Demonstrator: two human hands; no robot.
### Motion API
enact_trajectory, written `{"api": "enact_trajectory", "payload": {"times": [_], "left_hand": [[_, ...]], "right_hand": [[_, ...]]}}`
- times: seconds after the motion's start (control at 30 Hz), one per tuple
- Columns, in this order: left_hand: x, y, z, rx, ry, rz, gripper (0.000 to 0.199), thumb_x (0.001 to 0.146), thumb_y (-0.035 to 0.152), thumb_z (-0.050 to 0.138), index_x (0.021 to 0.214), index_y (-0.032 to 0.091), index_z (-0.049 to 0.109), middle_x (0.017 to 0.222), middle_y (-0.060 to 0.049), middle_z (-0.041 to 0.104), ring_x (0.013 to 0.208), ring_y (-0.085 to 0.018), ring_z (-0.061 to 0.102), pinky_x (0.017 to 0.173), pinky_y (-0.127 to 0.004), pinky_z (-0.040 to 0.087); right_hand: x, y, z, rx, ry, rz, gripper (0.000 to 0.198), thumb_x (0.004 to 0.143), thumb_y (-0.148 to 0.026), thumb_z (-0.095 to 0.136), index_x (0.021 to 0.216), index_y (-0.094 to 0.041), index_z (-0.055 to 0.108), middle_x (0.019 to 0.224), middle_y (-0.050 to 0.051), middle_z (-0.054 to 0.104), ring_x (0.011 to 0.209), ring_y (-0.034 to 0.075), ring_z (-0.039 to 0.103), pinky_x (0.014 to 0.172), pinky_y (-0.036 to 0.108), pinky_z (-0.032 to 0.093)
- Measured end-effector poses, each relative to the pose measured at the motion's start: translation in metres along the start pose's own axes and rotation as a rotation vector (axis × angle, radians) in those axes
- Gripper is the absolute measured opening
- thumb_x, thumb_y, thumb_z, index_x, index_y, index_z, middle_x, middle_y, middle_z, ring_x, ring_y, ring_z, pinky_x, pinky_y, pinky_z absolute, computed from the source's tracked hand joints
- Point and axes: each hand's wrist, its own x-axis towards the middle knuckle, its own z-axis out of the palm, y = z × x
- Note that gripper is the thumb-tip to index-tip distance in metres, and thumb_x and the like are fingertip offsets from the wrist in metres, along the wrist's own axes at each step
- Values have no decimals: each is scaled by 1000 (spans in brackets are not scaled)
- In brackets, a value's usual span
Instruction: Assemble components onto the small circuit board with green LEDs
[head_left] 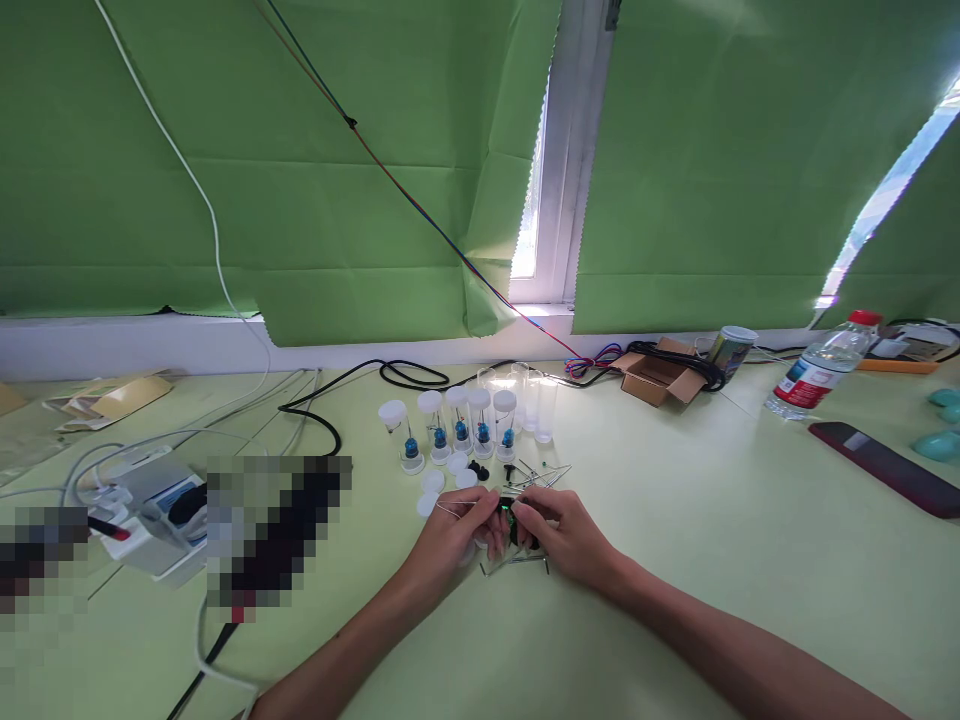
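A row of capped clear vials (457,425) with blue parts inside stands just beyond the hands, loose white caps (442,482) before it. Farther right lie a cardboard box (656,378) and water bottle (821,368). The left hand (461,530) and right hand (562,530) pinch a small dark component (512,515) between their fingertips; a thin wire lead (454,506) runs leftward.
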Motion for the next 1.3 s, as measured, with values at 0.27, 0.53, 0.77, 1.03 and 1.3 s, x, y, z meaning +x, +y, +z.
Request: {"api": "enact_trajectory", "payload": {"times": [0.27,0.53,0.77,1.03,1.3], "left_hand": [[-1,3,2,12,0,-9,37,91,40,58,66,13,65,62,-4,61,55,-13,57,54,-25,45],[0,2,3,-65,27,-11,36,89,41,61,66,12,65,60,-4,60,52,-13,56,49,-24,44],[0,1,2,-43,22,-9,36,89,41,61,66,13,64,60,-4,60,52,-13,57,49,-25,44],[0,0,1,3,15,-6,38,89,42,60,66,13,65,60,-4,61,52,-13,56,51,-25,44],[0,1,2,-26,13,2,37,89,41,60,66,13,65,61,-4,61,53,-13,57,51,-24,44]], "right_hand": [[1,1,0,-18,9,22,43,99,-37,41,63,-17,53,61,0,57,57,12,50,57,24,41],[-3,3,1,27,44,41,25,94,-38,54,108,-18,60,71,0,61,64,14,58,62,27,49],[-3,-1,0,3,39,12,23,94,-36,53,103,-17,62,72,1,62,63,14,57,63,27,50],[-1,1,0,-9,17,22,37,98,-42,43,76,-18,60,68,1,57,62,13,52,59,24,45],[-2,0,0,-14,25,42,28,96,-40,48,96,-17,63,71,1,60,64,14,55,60,26,46]]}}
